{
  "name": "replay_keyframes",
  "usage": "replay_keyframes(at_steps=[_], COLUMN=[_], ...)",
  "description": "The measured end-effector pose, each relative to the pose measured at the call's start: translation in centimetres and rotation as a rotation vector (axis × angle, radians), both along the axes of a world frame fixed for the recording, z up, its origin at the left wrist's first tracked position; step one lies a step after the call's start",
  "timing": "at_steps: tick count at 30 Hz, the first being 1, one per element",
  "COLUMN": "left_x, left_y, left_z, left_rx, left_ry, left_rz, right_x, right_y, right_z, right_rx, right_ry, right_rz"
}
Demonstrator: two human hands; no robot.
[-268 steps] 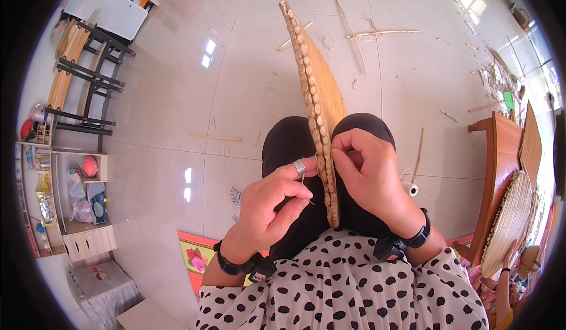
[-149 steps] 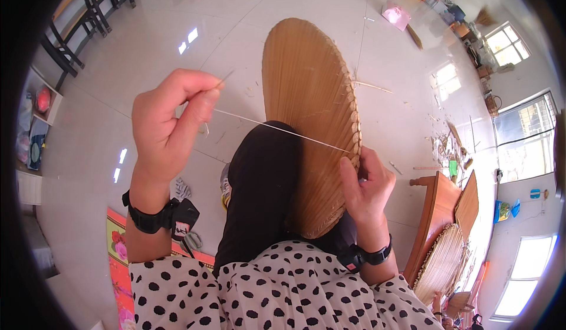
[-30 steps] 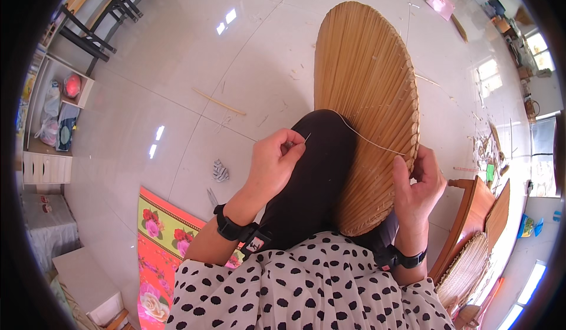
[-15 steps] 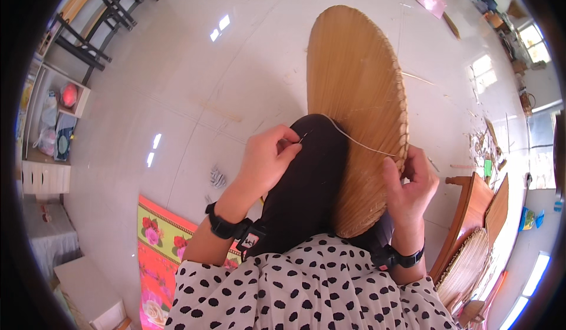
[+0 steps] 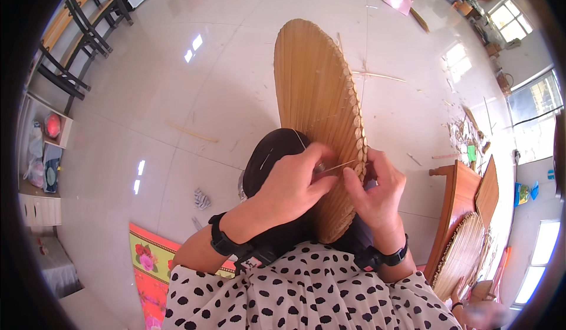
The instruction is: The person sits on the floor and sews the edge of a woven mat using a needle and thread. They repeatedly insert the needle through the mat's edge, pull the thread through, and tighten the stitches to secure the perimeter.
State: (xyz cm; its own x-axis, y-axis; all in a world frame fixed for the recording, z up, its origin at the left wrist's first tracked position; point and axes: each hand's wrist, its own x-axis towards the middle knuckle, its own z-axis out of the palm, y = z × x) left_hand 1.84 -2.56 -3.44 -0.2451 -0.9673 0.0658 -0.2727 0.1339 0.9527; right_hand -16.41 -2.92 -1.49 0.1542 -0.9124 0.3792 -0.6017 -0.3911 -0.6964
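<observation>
A large oval palm-leaf fan (image 5: 312,88), brown and pleated, stands tilted across my lap, its right edge bound with a braided strip. The thumb and fingers of my right hand (image 5: 377,185) pinch that bound edge. My left hand (image 5: 295,179) is closed in front of the fan's face, gripping a thin pale thread (image 5: 341,166) that runs taut to the edge beside my right thumb. Something silvery shows at the left fingers, too small to make out. Under my left wrist is my black-trousered knee (image 5: 265,144), with a thin pale sliver on it.
A wooden piece of furniture (image 5: 451,212) stands at the right, more pleated leaves (image 5: 457,253) against it. Part of another person (image 5: 466,312) shows lower right. Plant scraps (image 5: 466,132) litter the tiled floor. A flowered mat (image 5: 147,265) lies left, shelves (image 5: 41,203) beyond.
My left hand has moved from above the knee to the fan's edge, beside my right hand. The thread's visible length is shorter. The whole view has shifted, and a person now shows lower right.
</observation>
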Motion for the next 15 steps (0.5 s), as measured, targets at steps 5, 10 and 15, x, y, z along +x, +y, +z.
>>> replay_keyframes(at_steps=[5,10,15], left_x=[2.0,1.0,0.6], left_y=[-0.5,-1.4,-1.9], left_z=[0.8,1.2,1.6], left_rx=[0.021,0.013,0.085], left_ry=[0.267,0.555,0.899], left_rz=[0.077,0.104,-0.08], right_x=[0.1,0.4,0.6], right_y=[0.1,0.0,0.1], right_z=[0.2,0.0,0.4], right_rx=[-0.006,0.0,0.053], right_ry=[0.016,-0.015,-0.033], right_rz=[0.0,-0.015,-0.081])
